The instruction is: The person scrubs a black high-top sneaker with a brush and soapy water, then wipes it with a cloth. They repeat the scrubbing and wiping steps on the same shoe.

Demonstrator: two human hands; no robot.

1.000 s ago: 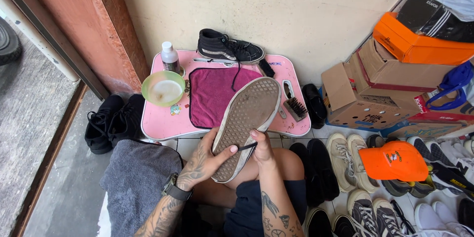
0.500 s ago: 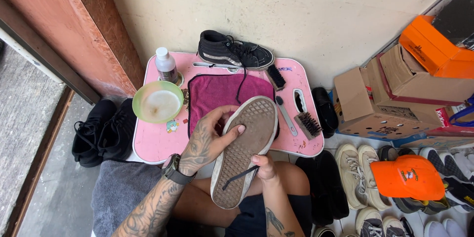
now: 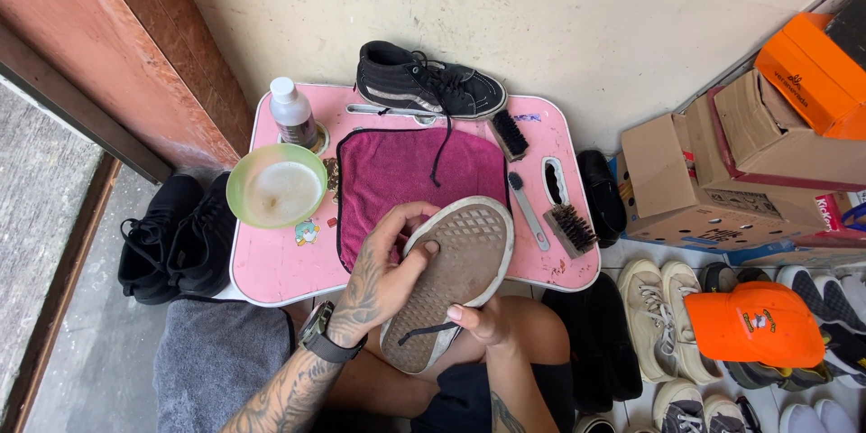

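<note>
I hold a sneaker (image 3: 451, 280) upside down over my lap, its dirty waffle sole facing up. My left hand (image 3: 383, 275) grips its left edge, thumb on the sole. My right hand (image 3: 478, 317) supports the heel end from below right, near a loose black lace. In front stands a small pink table (image 3: 280, 262) with a magenta cloth (image 3: 410, 171), the matching black high-top sneaker (image 3: 428, 90) at the back, a green bowl (image 3: 276, 185) of cloudy liquid, a white-capped bottle (image 3: 290, 113), and brushes (image 3: 568, 227).
A pair of black shoes (image 3: 167, 234) lies left of the table, a grey towel (image 3: 221, 361) by my left knee. To the right are cardboard and orange boxes (image 3: 722, 171), several shoes on the tiled floor, and an orange cap (image 3: 753, 325).
The sneaker has tilted lower and flatter over my lap. My left hand slid from the heel end up along the sole's side. The view shifted slightly.
</note>
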